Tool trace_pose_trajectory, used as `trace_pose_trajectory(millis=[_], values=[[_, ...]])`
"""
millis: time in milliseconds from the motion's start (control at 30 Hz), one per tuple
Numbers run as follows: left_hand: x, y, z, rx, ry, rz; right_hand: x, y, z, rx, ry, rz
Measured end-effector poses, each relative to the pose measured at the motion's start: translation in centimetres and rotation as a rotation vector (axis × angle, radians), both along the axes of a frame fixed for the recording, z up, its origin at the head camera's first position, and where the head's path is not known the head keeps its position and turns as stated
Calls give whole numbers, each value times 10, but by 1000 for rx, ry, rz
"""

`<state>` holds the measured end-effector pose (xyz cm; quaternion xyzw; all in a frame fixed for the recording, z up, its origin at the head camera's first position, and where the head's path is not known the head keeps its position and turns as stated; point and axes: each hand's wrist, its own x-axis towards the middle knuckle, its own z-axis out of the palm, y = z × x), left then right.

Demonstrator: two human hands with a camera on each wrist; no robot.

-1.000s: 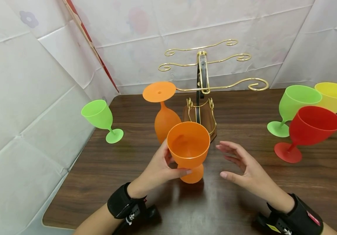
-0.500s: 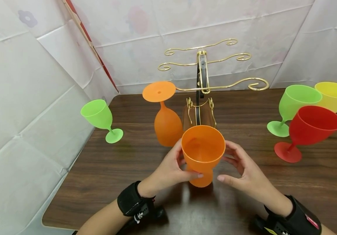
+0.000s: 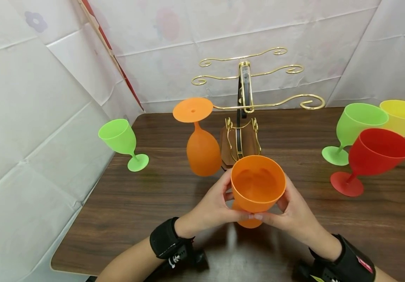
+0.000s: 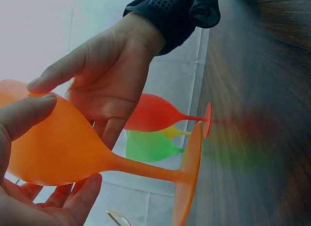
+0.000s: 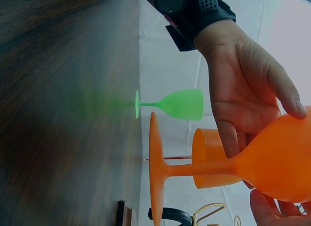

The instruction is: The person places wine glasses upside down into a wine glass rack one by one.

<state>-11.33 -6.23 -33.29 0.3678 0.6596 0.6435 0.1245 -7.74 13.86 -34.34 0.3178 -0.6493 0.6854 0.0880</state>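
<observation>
Head view: my left hand [image 3: 211,209] and right hand [image 3: 294,213] both wrap fingers round the orange goblet [image 3: 257,188]; one orange cup [image 3: 200,147] already hangs on the gold rack [image 3: 246,88].

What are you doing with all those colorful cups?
A person holds an orange goblet upright in both hands, the left hand and right hand curled round its bowl, just above the wooden table. Another orange goblet hangs upside down from a gold rack. Green, red and yellow goblets stand at the sides.
</observation>
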Motion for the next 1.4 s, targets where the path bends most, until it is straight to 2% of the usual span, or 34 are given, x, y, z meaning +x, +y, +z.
trace_pose_trajectory(millis=[133,300,367,433,500,567,667,767,900,1000,1067,1200,1300,1400], values=[[0,-2,0,6,8,-1,0,0,0,34,-3,-33],[-1,-8,-3,-15,11,2,3,4,2,199,6,-167],[-4,-12,-5,-22,1,-13,4,6,3,244,40,-205],[-8,-15,-8,-19,-20,-40,3,8,4,246,107,-205],[-11,-18,-10,-8,-68,-78,1,11,4,248,203,-197],[-14,-21,-10,-14,-142,-105,-3,13,5,269,336,-195],[-16,-22,-10,-67,-250,-109,-7,16,5,324,513,-213],[-17,-22,-7,-138,-332,-99,-9,17,5,379,614,-207],[-16,-21,-4,-141,-413,-164,-9,15,5,451,679,-175],[-16,-20,-4,-92,-471,-247,-9,13,5,496,737,-182],[-15,-20,-5,-66,-523,-280,-9,12,4,514,767,-182],[-13,-20,-6,-46,-599,-283,-10,10,3,536,803,-181],[-12,-19,-6,-43,-611,-270,-10,9,1,541,804,-184],[-11,-20,-5,-36,-621,-276,-10,9,1,546,768,-172]])
